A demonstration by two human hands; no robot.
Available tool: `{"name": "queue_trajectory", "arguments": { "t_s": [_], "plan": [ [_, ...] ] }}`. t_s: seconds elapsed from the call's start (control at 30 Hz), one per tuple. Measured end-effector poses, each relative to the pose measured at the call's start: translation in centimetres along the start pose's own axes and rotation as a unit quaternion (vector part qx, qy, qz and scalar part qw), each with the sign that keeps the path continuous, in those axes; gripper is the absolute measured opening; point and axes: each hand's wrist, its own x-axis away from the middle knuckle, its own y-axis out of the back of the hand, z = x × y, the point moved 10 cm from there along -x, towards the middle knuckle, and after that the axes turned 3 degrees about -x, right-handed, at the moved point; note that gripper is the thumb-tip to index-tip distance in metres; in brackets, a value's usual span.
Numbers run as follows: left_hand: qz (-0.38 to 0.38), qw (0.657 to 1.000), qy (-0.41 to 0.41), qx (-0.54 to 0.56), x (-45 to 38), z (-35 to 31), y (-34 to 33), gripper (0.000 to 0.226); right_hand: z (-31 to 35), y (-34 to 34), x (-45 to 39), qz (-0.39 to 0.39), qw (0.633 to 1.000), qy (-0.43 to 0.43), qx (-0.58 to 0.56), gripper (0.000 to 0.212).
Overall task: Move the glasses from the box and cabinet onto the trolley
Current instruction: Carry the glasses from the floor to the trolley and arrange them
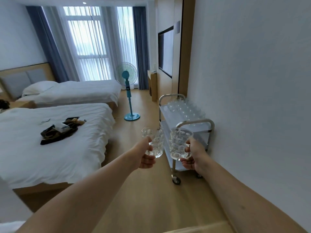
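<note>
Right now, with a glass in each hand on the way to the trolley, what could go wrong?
The left glass and right glass are carried close side by side and could knock together. The trolley top already holds many glasses, so setting more down could bump them. With the left hand and right hand both full, neither can steady anything.

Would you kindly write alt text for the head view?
Each hand, left hand and right hand, grips a dimpled glass mug, left mug and right mug, held before a steel trolley already bearing glasses beside a white wall.
</note>
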Motion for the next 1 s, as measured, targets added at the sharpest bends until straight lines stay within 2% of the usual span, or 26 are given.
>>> {"name": "queue_trajectory", "arguments": {
  "t_s": [0.4, 0.73, 1.0],
  "plan": [
    [-0.018, 0.999, 0.025, 0.035, -7.9, -1.4, 2.4, 0.031, 0.9, -3.6, -8.0, 0.013, 0.998, -0.035, 0.053, 0.032],
    [0.007, 1.0, 0.019, 0.021, -20.0, -7.7, 5.9, 0.033, 4.6, -10.1, -18.5, -0.005, 0.998, -0.028, 0.064, 0.036],
    [0.039, 0.999, 0.026, -0.001, -30.1, -12.4, 9.7, 0.038, 7.7, -15.8, -26.4, -0.042, 0.998, -0.039, 0.028, 0.033]
  ]
}}
